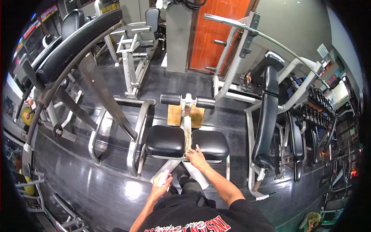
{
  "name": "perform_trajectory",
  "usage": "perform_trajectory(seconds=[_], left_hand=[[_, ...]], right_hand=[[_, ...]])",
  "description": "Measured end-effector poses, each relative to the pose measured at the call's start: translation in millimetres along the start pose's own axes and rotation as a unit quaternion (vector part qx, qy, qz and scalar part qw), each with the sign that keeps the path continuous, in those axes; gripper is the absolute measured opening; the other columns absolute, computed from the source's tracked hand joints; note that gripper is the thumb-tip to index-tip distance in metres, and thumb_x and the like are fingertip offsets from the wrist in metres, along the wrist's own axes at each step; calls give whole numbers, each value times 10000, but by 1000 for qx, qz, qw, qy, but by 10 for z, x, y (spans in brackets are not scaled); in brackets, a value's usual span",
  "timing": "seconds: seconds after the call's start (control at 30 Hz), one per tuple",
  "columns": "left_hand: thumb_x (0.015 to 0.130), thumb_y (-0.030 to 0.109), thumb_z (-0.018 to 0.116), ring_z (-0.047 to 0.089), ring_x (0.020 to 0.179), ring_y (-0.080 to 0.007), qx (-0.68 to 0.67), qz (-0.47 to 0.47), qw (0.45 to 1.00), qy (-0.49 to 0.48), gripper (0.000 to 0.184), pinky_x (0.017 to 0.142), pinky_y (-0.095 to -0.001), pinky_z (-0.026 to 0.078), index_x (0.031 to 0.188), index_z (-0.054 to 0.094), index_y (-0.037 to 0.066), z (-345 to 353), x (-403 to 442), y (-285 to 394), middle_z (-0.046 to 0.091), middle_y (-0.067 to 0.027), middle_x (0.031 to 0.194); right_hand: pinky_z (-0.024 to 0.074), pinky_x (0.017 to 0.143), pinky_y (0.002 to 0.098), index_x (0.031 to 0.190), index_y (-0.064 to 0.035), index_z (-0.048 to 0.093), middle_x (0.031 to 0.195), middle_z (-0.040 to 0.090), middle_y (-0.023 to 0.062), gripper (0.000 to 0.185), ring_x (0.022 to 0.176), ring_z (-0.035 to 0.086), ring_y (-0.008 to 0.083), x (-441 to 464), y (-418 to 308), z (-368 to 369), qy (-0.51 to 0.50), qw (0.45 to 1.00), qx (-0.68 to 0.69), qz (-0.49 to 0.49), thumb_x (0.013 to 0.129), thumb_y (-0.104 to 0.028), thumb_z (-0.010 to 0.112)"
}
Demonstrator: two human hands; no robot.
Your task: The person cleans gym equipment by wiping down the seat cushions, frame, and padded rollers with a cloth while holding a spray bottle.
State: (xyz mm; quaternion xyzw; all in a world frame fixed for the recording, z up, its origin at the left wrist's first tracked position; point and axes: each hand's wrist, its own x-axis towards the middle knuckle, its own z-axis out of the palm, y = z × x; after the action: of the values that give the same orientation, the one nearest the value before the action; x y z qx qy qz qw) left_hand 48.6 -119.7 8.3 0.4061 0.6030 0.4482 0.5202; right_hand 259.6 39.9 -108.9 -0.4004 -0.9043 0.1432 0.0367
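Note:
My left hand is closed around a white bottle with a pink top, held low in front of my body. My right hand is at the middle of a bench, on a light-coloured cloth that lies along the metal bar between the two black seat pads. The left pad and the right pad flank it. Beyond them are two black rollers, a left one and a right one, with a yellowish plate below.
A large machine with a black padded arm rises at the left. On the right stand an inclined bench and a rack with a long barbell. Dumbbells line the far right. A red-brown door is at the back.

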Motion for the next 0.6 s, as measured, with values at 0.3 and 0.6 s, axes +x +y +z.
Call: perform_trajectory(seconds=[0.3, 0.6], left_hand=[[861, 60, 624, 565, 580, -80, 18, 16, 998, -60, 147, 527, -238, 467, 977, 569, -11, -202, -104, -92, 581, -37, 719], [859, 57, 623, 565, 585, -87, 10, 13, 995, -95, 227, 536, -245, 477, 1071, 566, -1, -270, -18, -253, 596, -53, 822]], right_hand=[[284, 1070, 509, 1023, 15, 575, 1009, 621, 209, 226, 1057, 557, 334, -516, -457, -53, 79, 976, 153, 134, 811, -40, 518], [449, 703, 452, 944, 23, 502, 842, 573, 218, 124, 806, 568, 417, -770, -617, -214, 185, 918, 271, 223, 884, -82, 476]])
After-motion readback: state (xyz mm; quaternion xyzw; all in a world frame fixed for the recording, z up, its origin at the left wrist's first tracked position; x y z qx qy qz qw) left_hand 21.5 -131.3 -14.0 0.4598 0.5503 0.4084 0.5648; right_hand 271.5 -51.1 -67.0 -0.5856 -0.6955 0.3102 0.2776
